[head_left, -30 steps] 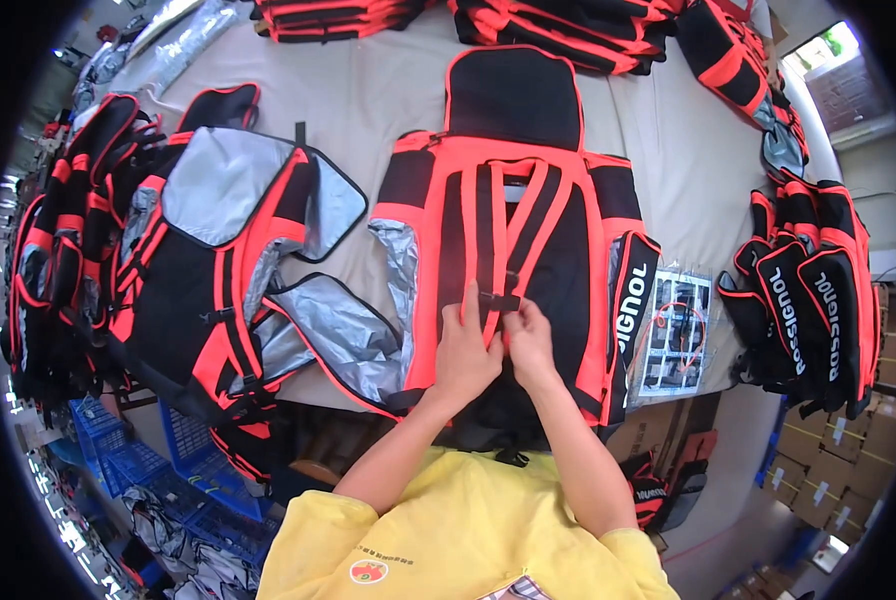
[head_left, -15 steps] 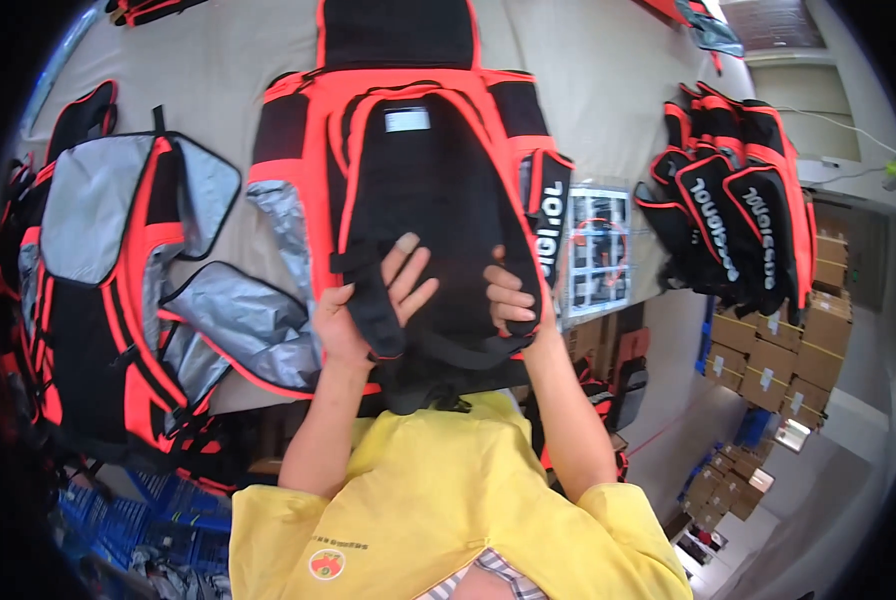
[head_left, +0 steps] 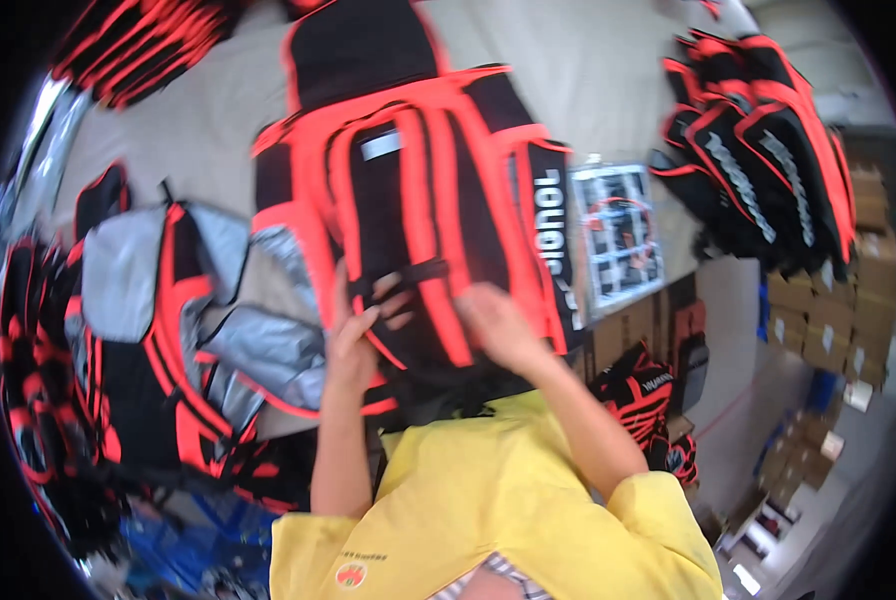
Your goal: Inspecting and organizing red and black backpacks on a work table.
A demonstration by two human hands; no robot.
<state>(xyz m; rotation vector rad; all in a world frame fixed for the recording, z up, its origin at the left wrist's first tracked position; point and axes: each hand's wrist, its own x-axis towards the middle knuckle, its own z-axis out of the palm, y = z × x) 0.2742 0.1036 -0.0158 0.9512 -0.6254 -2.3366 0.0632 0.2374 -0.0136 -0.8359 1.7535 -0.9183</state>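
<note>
Handling one backpack (head_left: 418, 220), two hands (head_left: 353, 330) (head_left: 505, 328)

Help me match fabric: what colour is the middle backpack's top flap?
The flap is black, edged coral-red; best in the head view.

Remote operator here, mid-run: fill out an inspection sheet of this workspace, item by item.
Surface: pale table, backpack lying across it.
Work items: black-and-red backpack, shoulder straps facing up, black top flap spread at the far end.
Clutter: silver-lined backpack to the left; clear packet and stacked bags to the right.
Hands: left hand and right hand at the straps' lower ends; blur hides their grip.
Cables: nothing seen clearly.
Surroundings: brown cartons at right, blue crates lower left.
</note>
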